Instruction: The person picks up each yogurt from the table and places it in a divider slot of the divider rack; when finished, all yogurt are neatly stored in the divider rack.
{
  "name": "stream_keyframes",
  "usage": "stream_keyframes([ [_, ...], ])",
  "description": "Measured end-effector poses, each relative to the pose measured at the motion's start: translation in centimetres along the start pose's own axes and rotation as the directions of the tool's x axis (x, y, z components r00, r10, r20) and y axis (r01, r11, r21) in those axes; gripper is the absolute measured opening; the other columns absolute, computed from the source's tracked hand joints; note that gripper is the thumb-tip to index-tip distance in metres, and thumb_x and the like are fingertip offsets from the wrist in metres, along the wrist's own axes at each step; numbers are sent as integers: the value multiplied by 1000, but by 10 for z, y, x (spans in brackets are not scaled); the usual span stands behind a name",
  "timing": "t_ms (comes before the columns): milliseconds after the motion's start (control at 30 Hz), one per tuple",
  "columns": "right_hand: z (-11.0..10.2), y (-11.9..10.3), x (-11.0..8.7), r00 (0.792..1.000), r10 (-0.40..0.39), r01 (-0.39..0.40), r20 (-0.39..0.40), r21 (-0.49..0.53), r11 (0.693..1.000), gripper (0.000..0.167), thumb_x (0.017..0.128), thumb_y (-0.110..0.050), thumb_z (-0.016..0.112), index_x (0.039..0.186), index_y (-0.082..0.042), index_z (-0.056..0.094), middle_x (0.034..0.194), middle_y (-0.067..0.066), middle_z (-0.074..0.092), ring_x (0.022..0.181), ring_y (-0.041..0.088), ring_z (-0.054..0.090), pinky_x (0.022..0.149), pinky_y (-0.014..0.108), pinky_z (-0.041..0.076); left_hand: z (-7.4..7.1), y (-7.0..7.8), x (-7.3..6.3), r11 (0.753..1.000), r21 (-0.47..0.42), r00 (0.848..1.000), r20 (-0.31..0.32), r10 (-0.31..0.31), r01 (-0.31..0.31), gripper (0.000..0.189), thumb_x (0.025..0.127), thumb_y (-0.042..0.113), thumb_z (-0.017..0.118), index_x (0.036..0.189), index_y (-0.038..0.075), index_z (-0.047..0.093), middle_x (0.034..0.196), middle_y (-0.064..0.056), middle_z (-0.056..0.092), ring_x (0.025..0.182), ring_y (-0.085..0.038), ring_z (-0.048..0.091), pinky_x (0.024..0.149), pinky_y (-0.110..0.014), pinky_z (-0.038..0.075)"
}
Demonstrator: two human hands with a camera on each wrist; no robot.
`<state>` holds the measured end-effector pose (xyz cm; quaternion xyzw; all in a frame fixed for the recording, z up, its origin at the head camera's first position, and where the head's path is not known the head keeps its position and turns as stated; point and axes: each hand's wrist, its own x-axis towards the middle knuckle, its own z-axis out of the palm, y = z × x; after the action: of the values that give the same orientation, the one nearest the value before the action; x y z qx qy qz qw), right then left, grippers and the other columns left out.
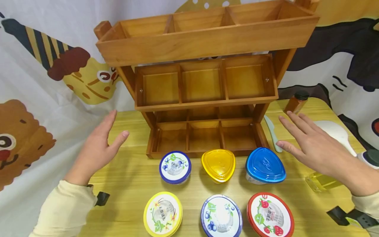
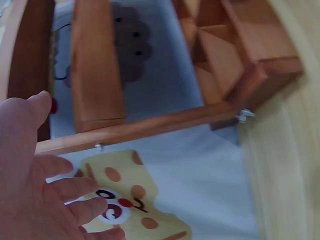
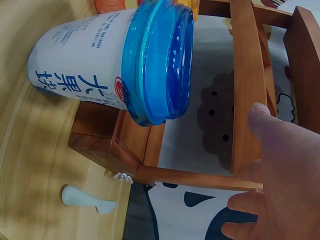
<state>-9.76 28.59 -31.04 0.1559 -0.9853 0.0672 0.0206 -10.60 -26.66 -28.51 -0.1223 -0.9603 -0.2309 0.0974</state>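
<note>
Both hands are held apart in the air and hold nothing. The left hand (image 1: pixel 99 144) is at the left of a three-tier wooden rack (image 1: pixel 207 42), its fingers extended and thumb apart. On the other side, the right hand (image 1: pixel 316 146) hovers with straight fingers near a pale green spreader (image 1: pixel 273 133). Between them stand lidded tubs: a blue-lidded tub (image 1: pixel 265 165), a yellow triangular-lidded tub (image 1: pixel 219 164) and a blueberry tub (image 1: pixel 175 167). In the front row are a yellow-rimmed tub (image 1: pixel 163 214), another blueberry tub (image 1: pixel 221 216) and a red-rimmed strawberry tub (image 1: pixel 270 215).
Behind the right hand stands a small dark-capped jar (image 1: pixel 296 101). A white paddle-shaped utensil (image 1: pixel 334 131), a bottle of yellow liquid (image 1: pixel 321 181) and a dark-capped container (image 1: pixel 369 158) lie around the right forearm. A printed cloth (image 1: pixel 26 82) hangs behind the wooden table.
</note>
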Motion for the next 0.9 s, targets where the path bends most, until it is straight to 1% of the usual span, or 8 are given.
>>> stream_keyframes([
  [133, -2, 0, 0, 1000, 7, -7, 5, 0, 1000, 82, 98, -52, 53, 158, -8, 18, 162, 25, 13, 147, 49, 10, 111, 71, 18, -8, 7, 12, 993, -105, 998, -20, -59, 56, 71, 102, 42, 49, 159, 24, 10, 164, -8, 20, 148, -39, 22, 117, -61, 20],
  [233, -2, -1, 0, 1000, 18, -19, 19, 5, 1000, 82, 98, -52, 52, 158, -9, 16, 162, 25, 13, 148, 48, 8, 111, 71, 18, -6, 8, 25, 973, -208, 994, -25, -105, 98, 69, 102, 45, 47, 159, 29, 10, 163, -2, 22, 150, -31, 23, 118, -56, 22],
  [400, -1, -2, -2, 1000, 18, -18, 18, 7, 1000, 82, 98, -52, 52, 158, -9, 16, 161, 25, 15, 148, 47, 10, 110, 71, 21, 1, 3, 45, 897, -407, 983, 9, -186, 173, 69, 102, 49, 43, 159, 26, 11, 163, -3, 23, 150, -25, 24, 119, -51, 24],
  [467, -1, -2, -3, 1000, 11, -11, 3, 6, 1000, 82, 98, -51, 53, 158, -9, 18, 161, 25, 17, 147, 48, 13, 110, 70, 22, 3, 1, 52, 864, -460, 976, 25, -216, 203, 69, 102, 50, 41, 159, 25, 11, 164, -4, 22, 150, -24, 23, 119, -50, 23],
  [567, -1, -2, -4, 1000, 8, -8, -5, 1, 1000, 82, 98, -52, 54, 158, -10, 18, 160, 26, 19, 146, 48, 16, 109, 71, 24, 4, -3, 61, 831, -506, 968, 32, -249, 230, 69, 102, 52, 40, 159, 25, 13, 164, -3, 23, 149, -23, 25, 119, -49, 25],
  [667, -1, -3, -4, 1000, 13, -13, -1, 8, 1000, 82, 98, -51, 54, 158, -10, 18, 160, 25, 20, 147, 48, 15, 107, 72, 25, 5, -5, 69, 811, -534, 965, 37, -261, 240, 69, 101, 53, 41, 159, 27, 14, 163, -3, 25, 148, -22, 27, 118, -48, 29],
  [833, -1, -4, -4, 1000, 23, -23, 16, -1, 1000, 82, 97, -52, 54, 158, -10, 18, 160, 25, 19, 147, 48, 15, 104, 73, 28, 11, -5, 82, 782, -581, 969, 47, -244, 225, 70, 100, 54, 44, 159, 30, 15, 164, -3, 23, 148, -23, 28, 117, -49, 31],
  [900, 0, -5, -3, 1000, 21, -21, 18, -14, 1000, 83, 97, -53, 53, 158, -9, 19, 160, 26, 20, 145, 48, 18, 103, 73, 29, 16, -4, 88, 753, -623, 971, 50, -233, 213, 72, 100, 51, 48, 159, 29, 13, 165, -3, 20, 149, -23, 26, 117, -49, 30],
])
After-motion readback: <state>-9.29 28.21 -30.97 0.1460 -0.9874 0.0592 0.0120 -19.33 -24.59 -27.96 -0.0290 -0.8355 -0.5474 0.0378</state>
